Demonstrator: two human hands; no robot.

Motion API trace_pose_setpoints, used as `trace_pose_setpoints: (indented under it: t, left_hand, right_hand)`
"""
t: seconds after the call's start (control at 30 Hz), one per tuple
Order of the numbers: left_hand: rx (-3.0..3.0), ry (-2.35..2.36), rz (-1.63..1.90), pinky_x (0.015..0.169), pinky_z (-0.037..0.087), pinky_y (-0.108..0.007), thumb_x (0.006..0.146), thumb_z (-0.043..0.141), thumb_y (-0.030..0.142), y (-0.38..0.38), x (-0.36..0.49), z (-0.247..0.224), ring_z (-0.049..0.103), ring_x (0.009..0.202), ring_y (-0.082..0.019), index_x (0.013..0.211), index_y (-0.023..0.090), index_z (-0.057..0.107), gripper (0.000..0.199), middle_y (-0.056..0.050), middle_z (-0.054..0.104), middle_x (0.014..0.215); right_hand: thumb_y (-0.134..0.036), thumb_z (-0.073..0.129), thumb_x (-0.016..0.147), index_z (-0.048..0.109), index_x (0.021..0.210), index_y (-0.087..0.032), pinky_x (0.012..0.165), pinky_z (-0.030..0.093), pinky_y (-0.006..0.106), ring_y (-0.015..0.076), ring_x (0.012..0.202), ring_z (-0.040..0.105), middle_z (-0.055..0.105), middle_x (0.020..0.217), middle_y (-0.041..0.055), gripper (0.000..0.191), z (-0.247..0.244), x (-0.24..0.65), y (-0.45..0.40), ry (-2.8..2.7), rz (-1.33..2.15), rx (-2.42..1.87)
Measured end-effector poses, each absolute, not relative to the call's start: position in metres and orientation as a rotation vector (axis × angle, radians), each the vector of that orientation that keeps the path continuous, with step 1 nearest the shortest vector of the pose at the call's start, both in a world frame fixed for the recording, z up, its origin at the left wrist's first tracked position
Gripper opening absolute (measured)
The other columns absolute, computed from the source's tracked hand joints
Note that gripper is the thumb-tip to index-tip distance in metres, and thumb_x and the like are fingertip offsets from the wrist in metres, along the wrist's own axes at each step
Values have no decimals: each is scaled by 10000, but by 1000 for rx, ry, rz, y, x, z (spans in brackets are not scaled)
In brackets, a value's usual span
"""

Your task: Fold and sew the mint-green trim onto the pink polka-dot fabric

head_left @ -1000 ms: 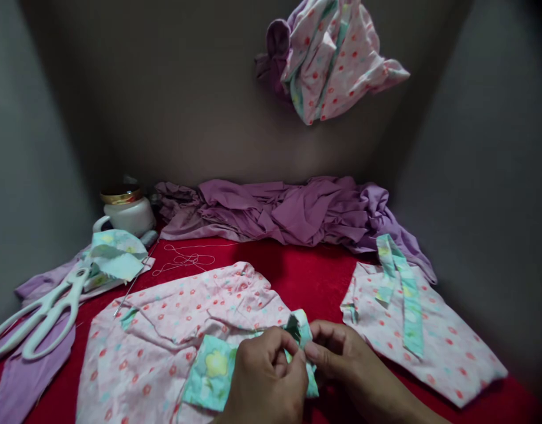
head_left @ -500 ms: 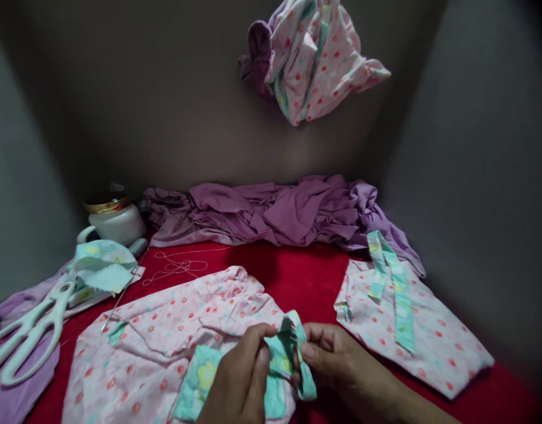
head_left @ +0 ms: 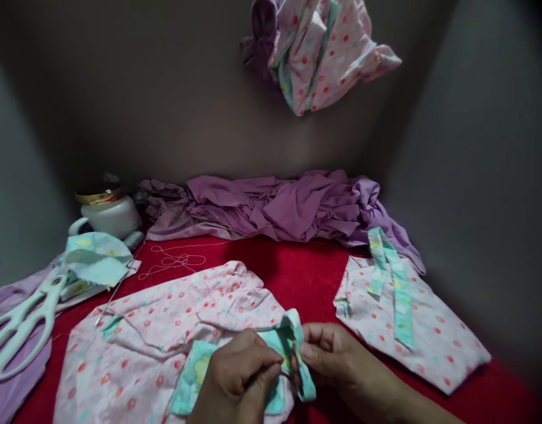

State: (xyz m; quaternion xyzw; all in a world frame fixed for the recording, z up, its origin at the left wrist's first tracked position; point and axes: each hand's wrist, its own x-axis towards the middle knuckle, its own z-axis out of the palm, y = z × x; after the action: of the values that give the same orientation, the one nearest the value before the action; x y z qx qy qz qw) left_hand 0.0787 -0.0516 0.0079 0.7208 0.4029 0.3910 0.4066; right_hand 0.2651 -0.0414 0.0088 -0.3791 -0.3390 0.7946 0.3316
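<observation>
My right hand (head_left: 337, 359) pinches a narrow teal floral fabric strip (head_left: 304, 377), which curls up and over between thumb and fingers. To its left, my left hand (head_left: 242, 377) is closed in a pinch beside the strip; whatever its fingertips hold is too small to make out. Under both hands lies a pink dotted cloth piece (head_left: 151, 330), spread out and creased. A teal patch (head_left: 189, 377) with a yellow flower rests on it, partly covered by my left hand.
White-handled scissors (head_left: 27, 330) and teal scraps (head_left: 98, 259) lie at left, near a white mug (head_left: 114, 217). Loose thread (head_left: 178, 260) trails over the red cloth (head_left: 293, 277). Purple fabric (head_left: 271, 206) is heaped behind. Another pink piece (head_left: 430, 330) carries a teal strip (head_left: 402, 306). Pink cloth (head_left: 333, 59) hangs above.
My left hand has drawn back slightly from the top of the strip, its fingers now curled into a pinch lower down. My right hand keeps its hold. The view has shifted slightly.
</observation>
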Motion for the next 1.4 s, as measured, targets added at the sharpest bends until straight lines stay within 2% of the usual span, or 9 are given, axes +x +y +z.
trace_pose_setpoints:
  t: [0.27,0.43,0.63,0.9,1.17,1.4]
  left_hand:
    - [1729,984,907,671,444,-272,857,493,253,-55,80,7,598,736,-164,889,222,721,232,-81,649,816]
    - [1738,1026,898,610,427,-263,846,507,264,-56,79,6,580,675,-159,800,196,728,235,-80,626,732]
    - [1770,996,879,629,435,-271,859,490,265,-56,79,6,584,697,-164,846,190,732,254,-93,630,760]
    - [1831,995,1015,533,418,-224,834,516,237,-54,82,4,567,598,-135,765,181,729,231,-66,605,656]
    - [1830,951,1041,533,444,-230,805,516,198,-53,83,4,587,598,-149,739,146,721,221,-87,622,664]
    - [1801,970,988,534,418,-233,796,526,203,-55,83,6,576,604,-145,707,155,717,216,-72,604,654]
  right_hand:
    - [-376,754,696,645,750,-96,602,407,201,102,601,560,598,635,24,305,11,265,-42,-934,2106,-888]
    - [-354,744,716,660,789,-83,600,403,192,98,605,557,594,632,29,293,11,264,-43,-931,2111,-871]
    - [-350,748,713,668,796,-80,603,414,197,104,604,567,596,628,32,294,10,264,-42,-915,2108,-874]
    - [-335,741,724,667,787,-75,601,416,195,104,607,571,592,622,35,278,9,264,-42,-921,2113,-879]
    - [-360,786,656,659,742,-75,566,398,180,90,564,541,574,585,21,324,10,263,-42,-911,2128,-892]
    - [-371,794,641,621,722,-80,563,404,189,89,558,541,589,616,29,349,8,263,-44,-952,2128,-928]
